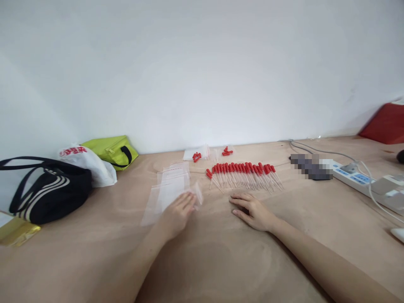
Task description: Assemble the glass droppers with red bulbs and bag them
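My left hand [179, 211] is closed on a clear zip bag [198, 194], which stands up slightly blurred beyond the fingers. Under and to the left of that hand lies a fanned stack of clear zip bags [170, 185]. My right hand [251, 210] rests on the table, thumb apart from the fingers, holding nothing. Just beyond it runs a row of thin pale sticks with red heads [244, 168], their red ends facing the wall. Two are set slightly apart at the row's left end. Farther back, red-headed sticks in clear bags [196, 156] lie near the wall.
On the left are a black bag [59, 193], a white plastic bag [104, 170], a lime green pouch [109, 147] and a gold packet [20, 231]. A power strip [353, 176] with cables and a pixelated dark object [311, 166] lie right. A red item [386, 124] stands far right.
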Available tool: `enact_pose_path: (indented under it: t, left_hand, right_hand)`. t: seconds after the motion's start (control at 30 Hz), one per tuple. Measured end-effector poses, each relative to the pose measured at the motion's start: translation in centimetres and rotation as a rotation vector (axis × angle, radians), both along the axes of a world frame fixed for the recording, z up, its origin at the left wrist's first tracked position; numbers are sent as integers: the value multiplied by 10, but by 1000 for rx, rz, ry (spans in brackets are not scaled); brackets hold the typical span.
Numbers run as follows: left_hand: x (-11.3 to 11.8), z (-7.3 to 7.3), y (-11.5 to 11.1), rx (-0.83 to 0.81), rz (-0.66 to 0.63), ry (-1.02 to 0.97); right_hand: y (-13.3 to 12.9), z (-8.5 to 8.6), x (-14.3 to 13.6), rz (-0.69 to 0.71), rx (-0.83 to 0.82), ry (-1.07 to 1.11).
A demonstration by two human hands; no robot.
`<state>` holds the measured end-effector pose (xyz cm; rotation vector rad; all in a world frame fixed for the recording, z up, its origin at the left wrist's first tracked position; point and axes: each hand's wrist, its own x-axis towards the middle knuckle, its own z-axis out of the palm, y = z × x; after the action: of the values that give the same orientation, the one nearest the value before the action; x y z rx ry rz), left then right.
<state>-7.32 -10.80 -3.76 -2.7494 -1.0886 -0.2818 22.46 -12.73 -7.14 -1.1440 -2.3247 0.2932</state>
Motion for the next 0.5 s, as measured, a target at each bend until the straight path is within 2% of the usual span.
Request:
enact_pose_path:
  t: [0.1, 0.2, 0.3, 0.5]
  left_hand:
    - [25, -4, -18, -118, -144, -8]
    - [38, -3, -29, -273, -139, 8]
    - [39, 0, -30, -361, -143, 24]
    - [37, -1, -27, -393, -188, 20]
  right_hand:
    - [-2, 3, -2, 0, 7, 12]
    - [-5, 8, -5, 50, 1, 22]
    - [-7, 12, -8, 104, -13, 30]
    - [-6, 14, -10, 163, -31, -23]
